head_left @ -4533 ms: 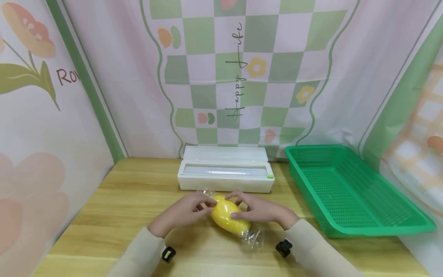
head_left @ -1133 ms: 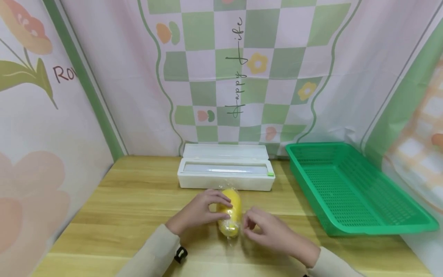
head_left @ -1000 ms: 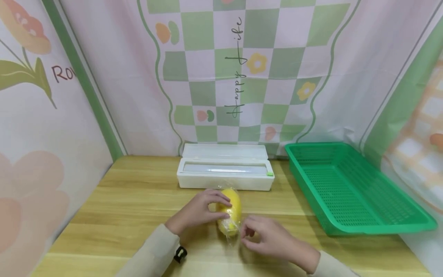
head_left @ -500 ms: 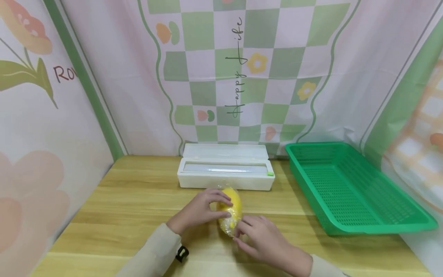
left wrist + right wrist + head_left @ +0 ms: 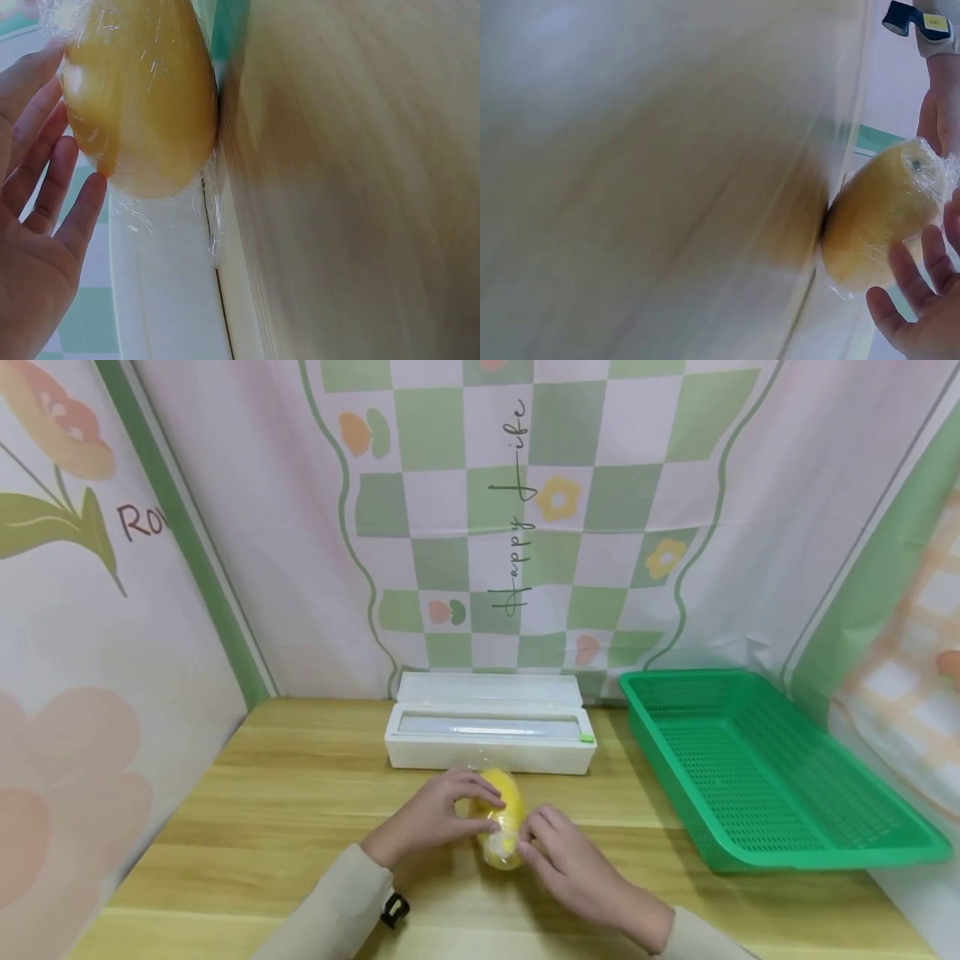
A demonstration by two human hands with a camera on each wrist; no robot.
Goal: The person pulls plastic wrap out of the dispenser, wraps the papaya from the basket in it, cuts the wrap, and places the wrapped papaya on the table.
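Note:
A yellow, mango-like fruit (image 5: 508, 797) lies on the table, wrapped in clear cling film (image 5: 501, 852) that bunches at its near end. My left hand (image 5: 438, 814) holds it from the left, with curved fingers over its top and the thumb nearer me; in the left wrist view, the fingertips (image 5: 97, 184) touch its side. At the near right side, my right hand (image 5: 573, 864) pinches at the film between thumb and index finger. The right wrist view shows the other fingers (image 5: 907, 274) of this hand loosely spread beside the fruit (image 5: 881, 202).
Just behind the fruit stands a white cling film box (image 5: 487, 756), lid (image 5: 487, 689) raised, with a green slider (image 5: 587, 738) at its right end. A green perforated basket (image 5: 675, 793) sits at the right. A patterned curtain (image 5: 435, 510) backs the wooden table (image 5: 300, 777).
The fruit has turned from slanting to pointing away from me, and its near film end is folded against it. The right hand has moved in to the fruit; the left stays on it.

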